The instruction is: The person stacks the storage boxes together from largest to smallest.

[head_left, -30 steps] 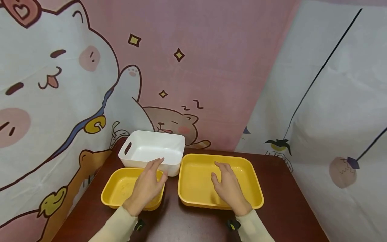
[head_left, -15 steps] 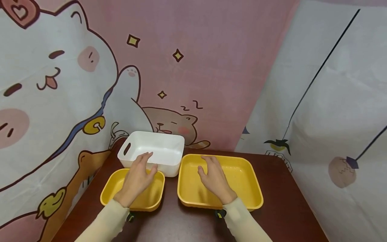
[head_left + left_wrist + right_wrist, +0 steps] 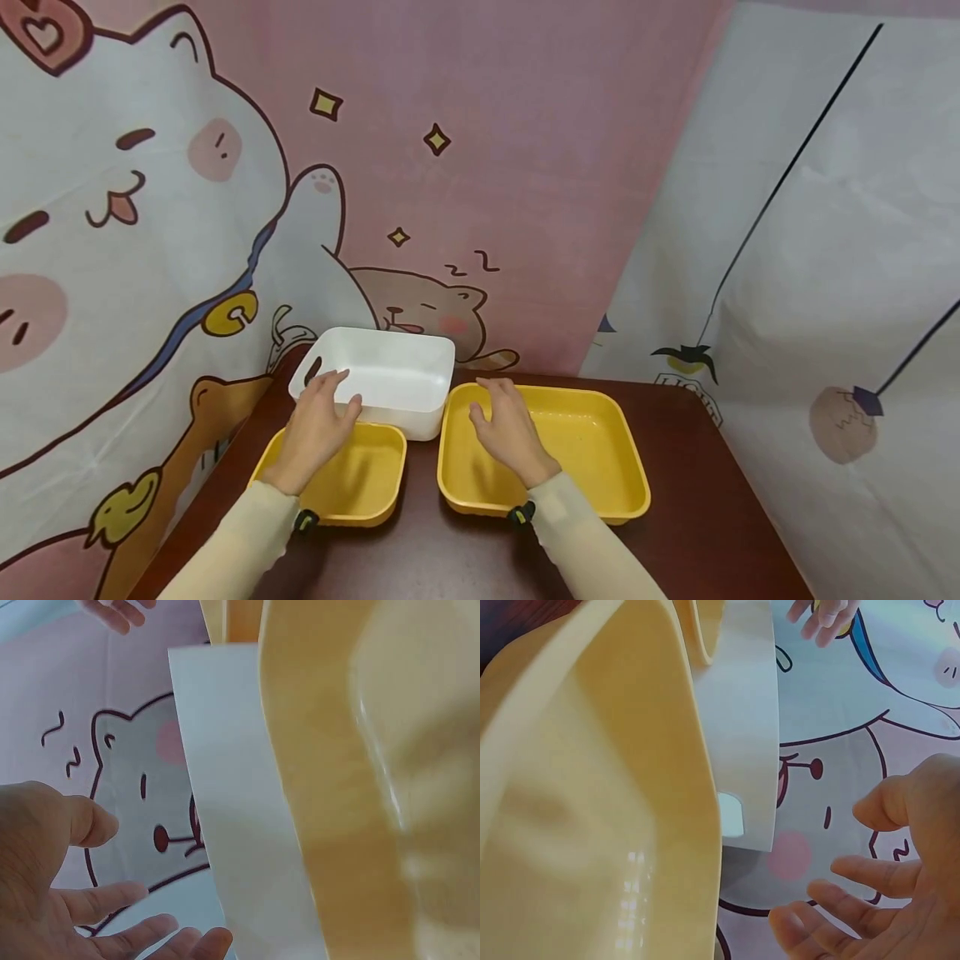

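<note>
My left hand (image 3: 313, 433) is held over the small yellow tray (image 3: 375, 483), its fingertips overlapping the white bin (image 3: 420, 421) in the head view. Its fingers are spread and relaxed, and nothing is in them. My right hand (image 3: 512, 432) hangs above the left part of the large yellow tray (image 3: 592, 450), thumb apart from loosely bent fingers, also holding nothing. In the left wrist view the left fingers (image 3: 127, 930) show beside the white bin (image 3: 232, 795). The right wrist view has the right fingers (image 3: 840, 907) to the right of the large tray's wall (image 3: 652, 697).
The containers stand on a dark brown table (image 3: 420, 558), the white bin behind the small tray. A cartoon-printed cloth (image 3: 540, 183) hangs behind the table and along both sides. Each wrist carries a small dark strap-like device (image 3: 521, 512).
Both hands have moved left in the head view, the left hand from the small tray's right side toward its left, the right hand toward the large tray's left side. The containers stay put.
</note>
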{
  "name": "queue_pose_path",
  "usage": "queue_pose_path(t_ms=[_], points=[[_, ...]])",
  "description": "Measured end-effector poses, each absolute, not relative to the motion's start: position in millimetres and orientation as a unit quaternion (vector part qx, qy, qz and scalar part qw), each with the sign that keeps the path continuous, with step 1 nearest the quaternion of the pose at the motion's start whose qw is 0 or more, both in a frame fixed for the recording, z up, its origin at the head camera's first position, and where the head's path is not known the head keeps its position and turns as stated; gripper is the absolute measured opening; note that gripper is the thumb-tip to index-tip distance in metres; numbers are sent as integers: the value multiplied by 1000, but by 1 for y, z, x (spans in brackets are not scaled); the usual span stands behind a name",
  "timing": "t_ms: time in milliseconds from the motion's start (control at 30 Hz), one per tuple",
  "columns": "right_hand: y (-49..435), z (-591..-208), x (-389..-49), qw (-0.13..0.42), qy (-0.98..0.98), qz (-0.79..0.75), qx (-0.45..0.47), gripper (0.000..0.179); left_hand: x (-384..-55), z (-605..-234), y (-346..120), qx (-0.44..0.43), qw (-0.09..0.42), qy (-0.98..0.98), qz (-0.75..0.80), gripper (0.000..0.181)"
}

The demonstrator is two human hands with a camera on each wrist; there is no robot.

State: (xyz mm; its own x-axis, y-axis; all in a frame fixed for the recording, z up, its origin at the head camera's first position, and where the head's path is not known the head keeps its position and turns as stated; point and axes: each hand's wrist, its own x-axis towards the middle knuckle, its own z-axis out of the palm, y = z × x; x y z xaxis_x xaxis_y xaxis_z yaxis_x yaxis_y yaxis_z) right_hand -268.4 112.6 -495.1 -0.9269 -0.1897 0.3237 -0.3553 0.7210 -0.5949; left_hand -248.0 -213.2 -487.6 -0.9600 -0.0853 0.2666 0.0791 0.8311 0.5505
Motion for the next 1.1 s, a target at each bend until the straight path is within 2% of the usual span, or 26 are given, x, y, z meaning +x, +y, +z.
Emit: queue_pose_path(t_ms=[367, 667, 1100], points=[[93, -494, -280, 109, -916, 351, 161, 48, -262, -493, -243, 39, 120, -945, -302, 63], [71, -492, -289, 101, -915, 355, 164, 52, -271, -499, -260, 42, 140, -941, -307, 61], [56, -504, -296, 78, -918, 362, 142, 59, -285, -503, -276, 77, 106, -942, -308, 68]])
